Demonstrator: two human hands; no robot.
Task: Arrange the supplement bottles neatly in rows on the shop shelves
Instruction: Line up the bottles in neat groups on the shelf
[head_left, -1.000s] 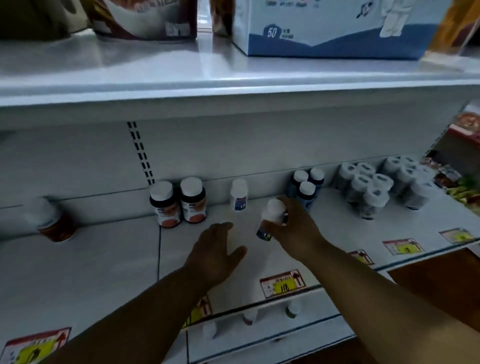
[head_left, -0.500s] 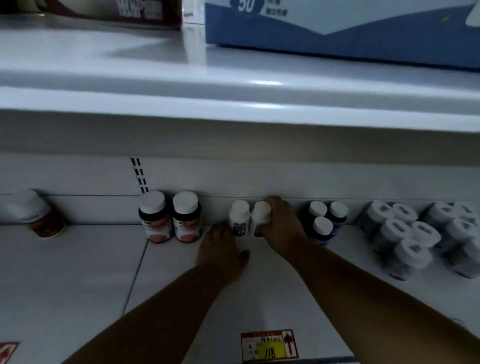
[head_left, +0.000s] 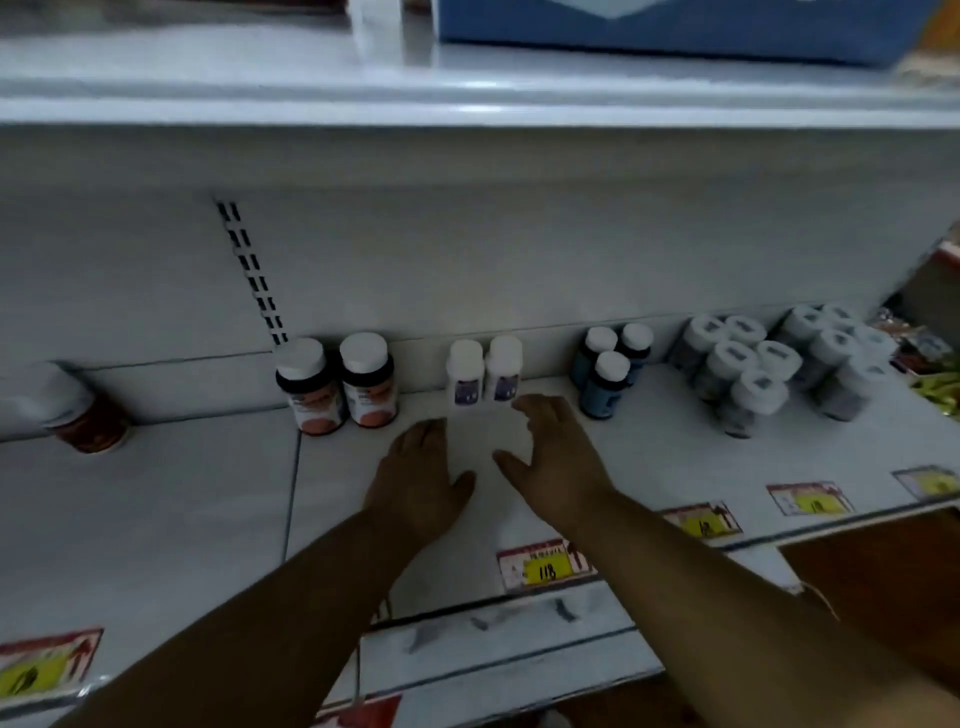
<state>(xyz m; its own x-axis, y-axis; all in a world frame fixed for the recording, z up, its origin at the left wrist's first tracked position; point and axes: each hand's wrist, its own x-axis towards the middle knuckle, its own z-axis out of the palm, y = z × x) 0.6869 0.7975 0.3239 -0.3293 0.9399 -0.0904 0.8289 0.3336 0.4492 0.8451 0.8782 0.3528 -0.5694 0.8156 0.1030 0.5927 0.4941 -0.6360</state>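
Note:
Two small white bottles with purple labels stand side by side against the back wall of the white shelf. My right hand hovers just in front of them, fingers relaxed, holding nothing. My left hand lies flat over the shelf beside it, also holding nothing. To the left stand two dark bottles with orange labels. To the right stand three blue bottles with white caps, then a cluster of several grey bottles.
A brown bottle sits alone at the far left of the shelf. Price tags line the front edge. The upper shelf overhangs, with a blue box on it. A lower shelf shows below.
My right hand set the white bottle next to the other one at the back wall, let go and drew back. My left hand pulled back slightly. The camera tilted down.

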